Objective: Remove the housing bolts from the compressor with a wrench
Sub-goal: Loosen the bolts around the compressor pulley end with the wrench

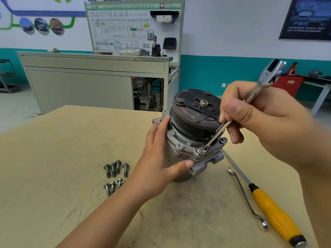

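Near right: we see a yellow-handled steel screwdriver [275, 217] lying on the tan wooden table [53, 158]
Left: grey flanged loose bolts [114, 170] clustered
Our left grip [157, 158]: wrapped round the upright grey metal compressor [193, 113], mid-table
Our right grip [259, 122]: pinching a slim silver wrench [217, 131], its end on a housing bolt [201, 149]

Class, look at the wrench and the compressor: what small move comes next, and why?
Probably turn the wrench to loosen the bolt: its end sits on the head, the right hand grips it, the left hand holds the compressor.
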A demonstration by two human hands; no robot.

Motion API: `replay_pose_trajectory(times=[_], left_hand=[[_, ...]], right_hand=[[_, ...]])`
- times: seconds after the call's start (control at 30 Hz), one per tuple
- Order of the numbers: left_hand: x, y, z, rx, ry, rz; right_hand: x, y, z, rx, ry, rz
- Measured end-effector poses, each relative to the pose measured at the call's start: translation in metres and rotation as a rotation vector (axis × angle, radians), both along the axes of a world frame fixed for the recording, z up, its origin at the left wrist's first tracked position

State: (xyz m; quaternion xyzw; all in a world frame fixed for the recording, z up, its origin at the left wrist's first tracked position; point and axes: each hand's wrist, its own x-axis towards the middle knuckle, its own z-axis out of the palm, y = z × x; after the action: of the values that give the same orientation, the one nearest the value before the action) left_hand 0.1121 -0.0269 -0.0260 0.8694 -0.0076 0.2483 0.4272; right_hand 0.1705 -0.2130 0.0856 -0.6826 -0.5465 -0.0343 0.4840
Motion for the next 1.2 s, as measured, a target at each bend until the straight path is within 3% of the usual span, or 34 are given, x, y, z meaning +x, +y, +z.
replay_pose_trajectory(times=[0.43,0.53,0.7,0.97,1.2], left_hand=[[0.000,0.001,0.000,0.020,0.005,-0.011],[0.000,0.001,0.000,0.019,0.007,-0.010],[-0.001,0.001,0.000,0.016,0.005,-0.009],[-0.001,0.001,0.000,0.033,0.020,-0.017],[-0.001,0.002,-0.001,0.036,0.025,-0.020]], right_hand=[[0.025,-0.030,0.003,-0.019,0.295,0.084],[0.024,-0.021,0.000,0.077,0.288,0.046],[0.009,0.009,-0.016,0.036,0.234,0.002],[-0.004,0.002,-0.002,0.299,0.038,-0.057],[0.002,0.000,-0.005,0.327,0.089,-0.078]])
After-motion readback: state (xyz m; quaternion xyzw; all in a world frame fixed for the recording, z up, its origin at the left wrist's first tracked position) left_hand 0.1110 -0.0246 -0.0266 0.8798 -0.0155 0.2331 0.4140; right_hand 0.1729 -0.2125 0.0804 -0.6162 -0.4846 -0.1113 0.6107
